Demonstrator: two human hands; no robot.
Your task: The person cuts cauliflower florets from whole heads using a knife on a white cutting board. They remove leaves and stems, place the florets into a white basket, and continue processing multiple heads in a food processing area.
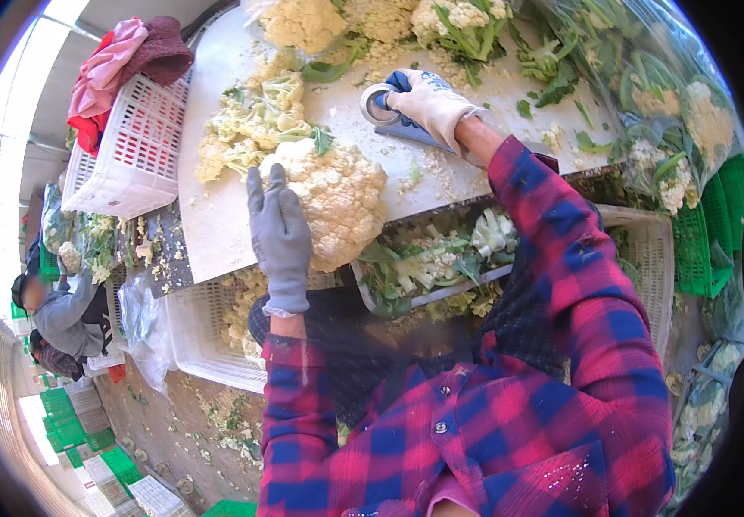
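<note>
A large cream cauliflower head sits at the near edge of the white work board. My left hand, in a grey glove, lies along its left side with fingers straight; whether it grips the head is unclear. My right hand, in a white glove with blue fingers, is closed around a grey ring that looks like a tape roll. Under that hand shows a flat knife blade; its grip is mostly hidden by my sleeve. Trimmed florets lie behind the head.
Below the board stand a white crate with florets and a bin of leaves and stalks. A white crate with clothes is at the left. Bagged cauliflowers fill the right, near green crates. A person works at far left.
</note>
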